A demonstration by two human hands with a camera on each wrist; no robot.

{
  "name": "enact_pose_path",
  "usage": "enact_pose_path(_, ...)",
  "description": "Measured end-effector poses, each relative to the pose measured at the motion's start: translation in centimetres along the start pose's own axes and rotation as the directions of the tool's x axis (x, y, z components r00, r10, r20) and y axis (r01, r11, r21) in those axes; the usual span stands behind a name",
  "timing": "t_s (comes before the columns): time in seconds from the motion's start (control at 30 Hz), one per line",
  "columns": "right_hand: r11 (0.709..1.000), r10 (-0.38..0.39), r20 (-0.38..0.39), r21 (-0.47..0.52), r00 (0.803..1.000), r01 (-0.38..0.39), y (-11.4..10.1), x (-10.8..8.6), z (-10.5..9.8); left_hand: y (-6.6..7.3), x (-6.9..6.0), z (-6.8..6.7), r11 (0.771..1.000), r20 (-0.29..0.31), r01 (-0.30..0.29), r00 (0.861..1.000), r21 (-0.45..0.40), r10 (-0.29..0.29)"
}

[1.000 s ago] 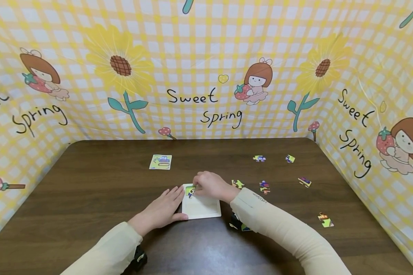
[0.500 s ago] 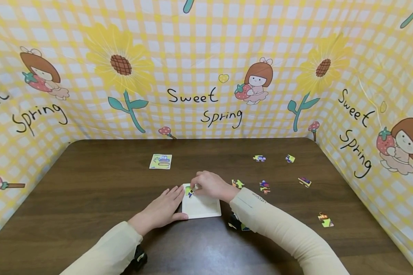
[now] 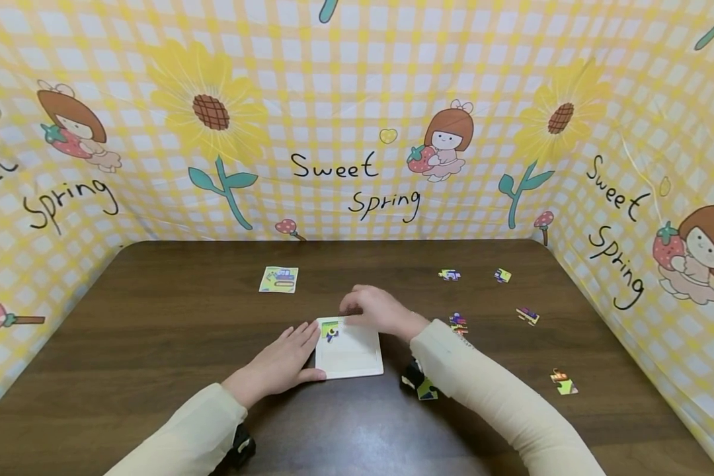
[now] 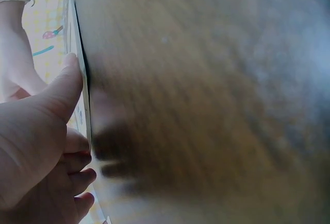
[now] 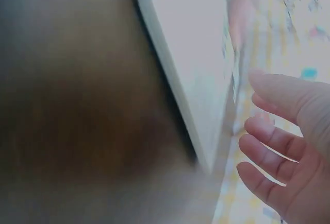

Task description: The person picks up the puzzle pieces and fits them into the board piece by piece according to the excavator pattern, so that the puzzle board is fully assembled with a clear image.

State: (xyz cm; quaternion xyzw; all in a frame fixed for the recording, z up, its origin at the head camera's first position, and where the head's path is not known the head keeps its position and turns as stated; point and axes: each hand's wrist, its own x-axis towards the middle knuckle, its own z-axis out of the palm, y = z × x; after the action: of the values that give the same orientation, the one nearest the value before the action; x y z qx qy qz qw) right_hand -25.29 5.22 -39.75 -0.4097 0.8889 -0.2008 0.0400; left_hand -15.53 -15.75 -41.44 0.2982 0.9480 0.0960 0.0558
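Observation:
A white tray [image 3: 349, 360] lies on the table, with one puzzle piece [image 3: 330, 331] in its upper left corner. My left hand [image 3: 276, 363] rests along the tray's left edge, fingers extended and thumb at the lower left corner; the left wrist view shows the thumb [image 4: 64, 87] against the rim. Above the tray's upper right part is my right hand [image 3: 377, 311], holding nothing. In the right wrist view the right hand [image 5: 289, 141] has loosely bent, spread fingers beside the tray [image 5: 191, 64].
Several loose puzzle pieces lie to the right, among them one at the back [image 3: 449, 274], one at the far right [image 3: 564, 382] and one near my right sleeve [image 3: 427, 390]. A square picture card [image 3: 278, 279] lies behind the tray, to the left. Patterned cloth [image 3: 333, 119] hangs around the table.
My right hand has let go of the piece in the tray's corner and moved up and to the right. The left hand has stayed at the tray's edge.

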Motion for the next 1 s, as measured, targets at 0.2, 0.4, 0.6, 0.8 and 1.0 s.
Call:
enact_pose_path(0.2, 0.984, 0.153, -0.105, 0.108, 0.983, -0.142, 3.7, -1.5, -2.6, 0.1, 0.0, 0.0, 1.000, 0.004, 0.007, 1.000, -0.002, -0.007)
enact_pose_path(0.4, 0.960, 0.251, -0.177, 0.170, 0.952, -0.221, 7.9, -3.4, -4.5, 0.2, 0.0, -0.1, 1.000, -0.001, 0.002, 1.000, 0.000, -0.002)
enact_pose_path(0.6, 0.936, 0.337, -0.205, 0.180, 0.919, -0.303, 11.6, -5.5, -5.8, 0.2, 0.0, -0.1, 1.000, 0.007, 0.007, 1.000, 0.004, -0.007)
enact_pose_path(0.8, 0.899, 0.425, -0.208, 0.215, 0.881, -0.383, 14.6, -7.5, -6.6, 0.2, 0.0, 0.0, 1.000, 0.005, 0.007, 1.000, 0.002, -0.007)
enact_pose_path(1.0, 0.896, 0.436, -0.221, 0.194, 0.873, -0.399, 17.2, -9.1, -6.7, 0.3, 0.0, 0.0, 1.000, 0.005, 0.005, 1.000, 0.005, -0.005)
